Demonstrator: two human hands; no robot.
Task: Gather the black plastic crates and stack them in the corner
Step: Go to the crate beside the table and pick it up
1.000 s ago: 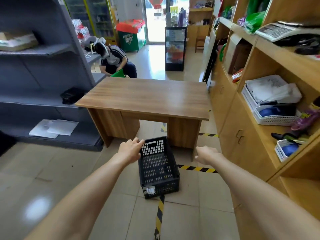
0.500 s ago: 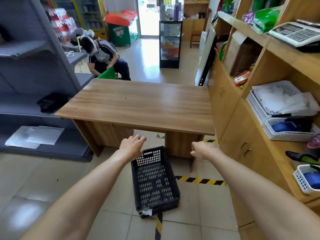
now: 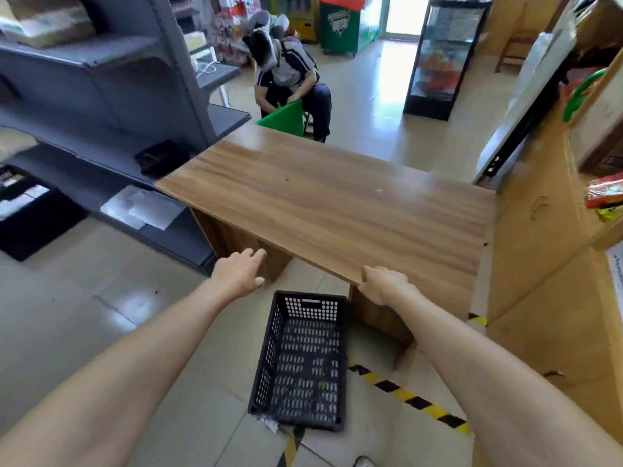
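Note:
A black perforated plastic crate [image 3: 303, 362] sits empty on the tiled floor, its far end just in front of the wooden desk [image 3: 337, 210]. Both my arms reach out over it. My left hand [image 3: 239, 273] hovers above and to the left of the crate's far rim, fingers stretched forward and holding nothing. My right hand [image 3: 384, 284] hangs to the right of that rim, in front of the desk's near edge, with its fingers loosely curled and nothing in them. Neither hand touches the crate.
Grey metal shelving [image 3: 101, 106] lines the left side and wooden cabinets [image 3: 539, 264] the right. Yellow-black floor tape [image 3: 411, 399] runs past the crate. A person [image 3: 290, 79] sits beyond the desk by a green bin [image 3: 286, 117]. A glass display case [image 3: 441, 55] stands at the back.
I have stepped closer and my view has tilted, so the crate lies nearer and lower. Both hands have spread a little wider above its far end; the crate has not moved.

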